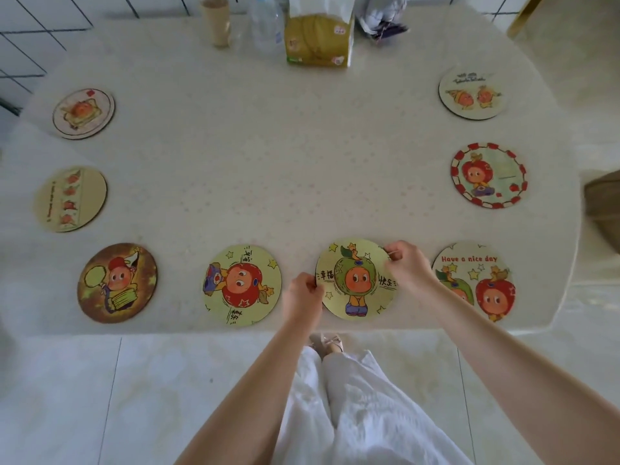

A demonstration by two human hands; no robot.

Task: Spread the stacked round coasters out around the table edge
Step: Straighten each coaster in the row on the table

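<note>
Several round cartoon coasters lie spread around the edge of the white table (302, 169). Both hands hold a yellow-green coaster (356, 280) with a green-hooded figure at the near edge: my left hand (303, 293) pinches its left rim, my right hand (407, 266) its upper right rim. To its left lies a yellow coaster with a red figure (242, 285), then a brown coaster (117, 282). To its right a "Have a nice day" coaster (476, 280) is partly covered by my right wrist. Other coasters lie along the left side (71, 199) (84, 113) and the right side (488, 175) (473, 92).
At the far edge stand a cardboard tube (216, 20), a clear plastic bottle (266, 25), a yellow tissue pack (318, 40) and a crumpled wrapper (380, 18). A brown chair seat (604, 209) sits beyond the right edge. White tiled floor (134, 397) lies below the near edge.
</note>
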